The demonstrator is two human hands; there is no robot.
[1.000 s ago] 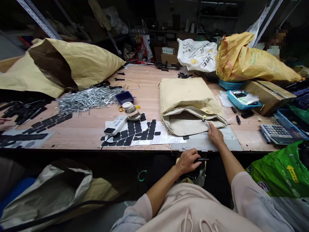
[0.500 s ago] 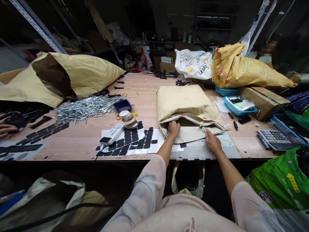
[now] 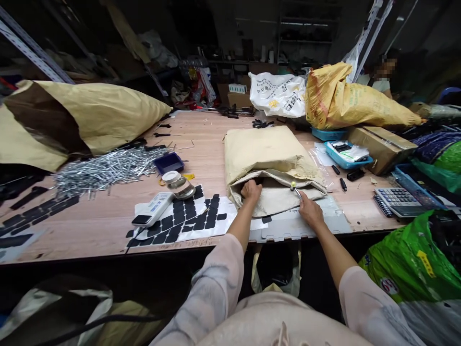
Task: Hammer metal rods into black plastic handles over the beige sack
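Note:
A flat tan paper sack [image 3: 268, 149] lies on the wooden table [image 3: 108, 221], its open mouth facing me. My left hand [image 3: 251, 190] reaches into that mouth, fingers curled and partly hidden inside. My right hand [image 3: 310, 212] rests at the sack's right front corner, closed on a thin metal tool [image 3: 296, 190] with a small yellow-green tip that touches the sack's edge. A grey foam mat [image 3: 306, 225] lies under the sack's front. Sheets of black adhesive pads [image 3: 180, 218] lie to the left of my hands.
A handheld device [image 3: 151, 209] and a small jar [image 3: 177, 183] sit on the pad sheets. Left: a pile of metal pins [image 3: 104, 168], a blue tray [image 3: 168, 162], a big tan sack [image 3: 82, 120]. Right: calculator [image 3: 396, 202], blue basket [image 3: 345, 154], yellow sack [image 3: 353, 103], green bag [image 3: 406, 259]. Another person sits at the far right.
My left hand rose from below the table edge, where it held a dark object, into the sack's mouth. My right hand stayed on the tool. The view shifted slightly.

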